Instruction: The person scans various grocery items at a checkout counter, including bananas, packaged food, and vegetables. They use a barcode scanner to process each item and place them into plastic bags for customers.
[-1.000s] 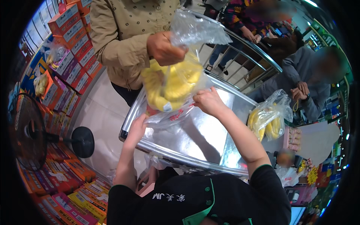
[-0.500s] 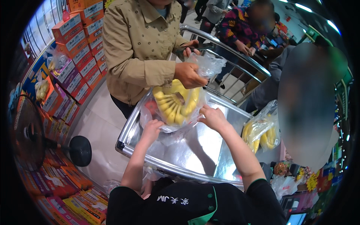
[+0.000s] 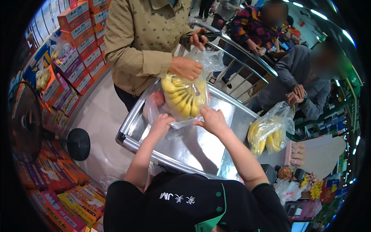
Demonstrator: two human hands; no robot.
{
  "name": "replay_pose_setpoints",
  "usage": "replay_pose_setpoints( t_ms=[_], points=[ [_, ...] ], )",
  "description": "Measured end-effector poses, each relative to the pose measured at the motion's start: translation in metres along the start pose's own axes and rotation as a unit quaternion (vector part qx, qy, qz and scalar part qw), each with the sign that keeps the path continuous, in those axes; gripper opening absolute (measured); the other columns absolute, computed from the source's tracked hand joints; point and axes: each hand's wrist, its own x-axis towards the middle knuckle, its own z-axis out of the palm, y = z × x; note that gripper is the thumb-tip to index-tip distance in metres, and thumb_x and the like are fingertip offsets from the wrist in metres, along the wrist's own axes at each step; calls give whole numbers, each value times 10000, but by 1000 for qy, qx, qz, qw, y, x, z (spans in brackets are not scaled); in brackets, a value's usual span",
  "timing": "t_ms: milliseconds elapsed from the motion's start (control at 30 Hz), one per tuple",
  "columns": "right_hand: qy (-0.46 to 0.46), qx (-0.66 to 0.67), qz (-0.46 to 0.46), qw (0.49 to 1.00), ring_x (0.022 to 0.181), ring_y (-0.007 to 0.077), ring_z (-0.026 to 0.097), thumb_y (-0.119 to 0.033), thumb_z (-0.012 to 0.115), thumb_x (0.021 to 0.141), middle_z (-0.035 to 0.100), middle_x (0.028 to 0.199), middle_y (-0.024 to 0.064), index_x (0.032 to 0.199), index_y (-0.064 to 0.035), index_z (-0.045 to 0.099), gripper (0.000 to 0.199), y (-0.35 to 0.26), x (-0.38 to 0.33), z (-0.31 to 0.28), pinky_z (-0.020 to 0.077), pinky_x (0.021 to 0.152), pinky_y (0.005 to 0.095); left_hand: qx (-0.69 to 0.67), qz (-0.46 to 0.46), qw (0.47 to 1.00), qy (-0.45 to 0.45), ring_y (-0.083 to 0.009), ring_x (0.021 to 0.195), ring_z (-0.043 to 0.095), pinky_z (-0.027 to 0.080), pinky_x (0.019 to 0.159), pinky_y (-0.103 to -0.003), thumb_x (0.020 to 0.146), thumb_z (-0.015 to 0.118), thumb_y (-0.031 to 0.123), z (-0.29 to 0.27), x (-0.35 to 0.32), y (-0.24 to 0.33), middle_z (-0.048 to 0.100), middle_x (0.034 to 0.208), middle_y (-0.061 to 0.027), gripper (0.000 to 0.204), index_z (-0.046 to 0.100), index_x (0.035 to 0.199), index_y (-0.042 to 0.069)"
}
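Bananas [image 3: 184, 98] sag in the bag [image 3: 181, 104], so I keep my left hand [image 3: 161, 124] and right hand [image 3: 211, 120] cupped half-open under its plastic, steadying it over the steel worktop [image 3: 193, 147].

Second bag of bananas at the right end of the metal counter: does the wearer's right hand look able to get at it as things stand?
Probably yes. The right hand is on the bag of bananas that another person's hand grips from above. The second bag sits on the counter to its right, with nothing between them.
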Motion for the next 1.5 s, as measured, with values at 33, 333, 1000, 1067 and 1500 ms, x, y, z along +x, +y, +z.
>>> replay_pose_setpoints(
  t_ms=[33, 333, 1000, 1067, 1500],
  points=[
    [20, 4, 11, 1000, 822, 269, 630, -407, 767, 667, 578, 954, 62, 986, -86, 584, 488, 0, -1, 7, 437, 733, 460, -2, -6, 1000, -2, -301, 882, 529, 427, 805, -399, 739, 566, 5, 1, -1, 2, 564, 830, -81, 236, 698, 889, 131],
    [96, -1, 21, 995, 825, 260, 616, -358, 742, 718, 570, 963, 43, 982, -98, 565, 411, 5, -21, 38, 426, 697, 418, 29, -17, 999, -24, -304, 920, 517, 428, 844, -389, 711, 576, -27, 8, -3, 2, 555, 851, -89, 273, 699, 908, 117],
    [167, 25, 52, 984, 805, 226, 586, -385, 695, 750, 567, 895, 40, 878, -107, 593, 322, 17, -25, 77, 377, 736, 400, -2, 9, 998, -66, -341, 1003, 569, 445, 885, -378, 672, 510, -83, 13, 5, 2, 619, 1030, -150, 348, 678, 957, 27],
    [171, 32, 50, 984, 812, 222, 584, -371, 687, 762, 571, 863, 31, 853, -115, 609, 282, 16, -23, 79, 375, 751, 397, -13, -9, 997, -79, -339, 1027, 566, 439, 903, -370, 709, 518, -71, 14, 4, -11, 625, 1041, -159, 324, 669, 980, 22],
    [225, 33, 5, 974, 695, 212, 621, -171, 596, 782, 558, 794, 30, 840, -122, 550, 88, -2, -13, 47, 427, 626, 365, -41, -17, 999, -13, -279, 950, 626, 464, 851, -318, 782, 548, -21, 26, -4, -64, 661, 996, -165, 283, 637, 1050, -3]
  ],
)
